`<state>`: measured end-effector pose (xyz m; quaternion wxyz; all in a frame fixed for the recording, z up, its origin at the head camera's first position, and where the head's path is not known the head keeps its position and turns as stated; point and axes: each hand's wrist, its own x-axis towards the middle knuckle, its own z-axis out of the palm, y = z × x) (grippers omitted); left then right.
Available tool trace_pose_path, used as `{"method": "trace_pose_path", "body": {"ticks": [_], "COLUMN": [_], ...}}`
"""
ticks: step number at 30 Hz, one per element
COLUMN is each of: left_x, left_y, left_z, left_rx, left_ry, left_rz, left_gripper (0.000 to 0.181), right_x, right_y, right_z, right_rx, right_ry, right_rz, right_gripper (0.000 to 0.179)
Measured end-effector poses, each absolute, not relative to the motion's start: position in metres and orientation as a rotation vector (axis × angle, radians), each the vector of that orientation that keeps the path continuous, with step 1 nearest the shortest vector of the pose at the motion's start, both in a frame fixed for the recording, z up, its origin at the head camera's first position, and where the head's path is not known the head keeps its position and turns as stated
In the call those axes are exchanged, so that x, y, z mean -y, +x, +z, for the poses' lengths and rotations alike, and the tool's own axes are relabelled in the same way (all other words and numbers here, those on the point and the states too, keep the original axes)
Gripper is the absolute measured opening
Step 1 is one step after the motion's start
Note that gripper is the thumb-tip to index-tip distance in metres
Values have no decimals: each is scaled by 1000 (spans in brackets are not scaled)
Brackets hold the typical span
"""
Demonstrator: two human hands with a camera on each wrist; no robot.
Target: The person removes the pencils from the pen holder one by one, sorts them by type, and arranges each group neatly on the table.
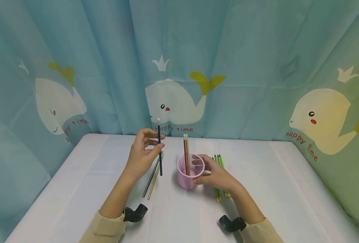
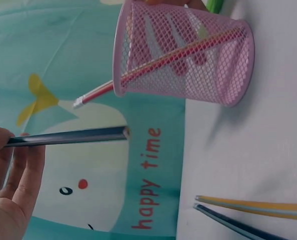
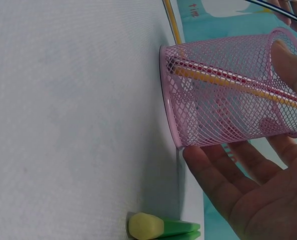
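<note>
My left hand (image 1: 141, 157) pinches a dark pencil (image 1: 160, 165) between thumb and fingers. The pencil stands nearly upright, its white eraser end on top, left of a pink mesh pencil cup (image 1: 183, 182). Fingers and thumb of my right hand (image 1: 218, 175) grip the cup from its right side. Inside the cup lean a red pencil (image 1: 185, 146) and a yellow pencil (image 1: 187, 148), eraser ends up. In the right wrist view the thumb is near the rim of the mesh cup (image 3: 213, 120), with fingers around the other side.
On the white table (image 1: 82, 182), a dark pencil (image 1: 149, 181) and a yellow pencil (image 1: 153, 182) lie beneath my left hand. Several green pencils (image 1: 221, 162) lie right of the cup, partly hidden by my right hand. A blue curtain (image 1: 252, 101) with whales hangs behind the table.
</note>
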<state>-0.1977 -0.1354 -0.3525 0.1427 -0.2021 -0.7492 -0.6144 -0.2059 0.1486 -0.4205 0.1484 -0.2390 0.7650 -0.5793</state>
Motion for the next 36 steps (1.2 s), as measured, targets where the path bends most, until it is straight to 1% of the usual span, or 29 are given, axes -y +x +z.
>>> {"method": "trace_pose_path", "body": {"ticks": [5, 8, 21, 36], "left_x": [141, 145, 168, 178], "left_y": [-202, -204, -212, -221], "left_z": [-352, -351, -356, -368], "left_rx": [2148, 2143, 2209, 2277], "left_ry": [-517, -479, -295, -216], "left_rz": [-1828, -1846, -1809, -1794], "left_gripper": [54, 57, 53, 55], "right_x": [-149, -149, -148, -148], "right_y": [-206, -206, -205, -205], "right_z": [-421, -421, -421, -420], "right_rx": [-2204, -2211, -2218, -2200], "right_ry": [-688, -684, -669, -671], "right_rz": [-1665, -1661, -1660, -1667], "right_gripper": [75, 75, 75, 76]}}
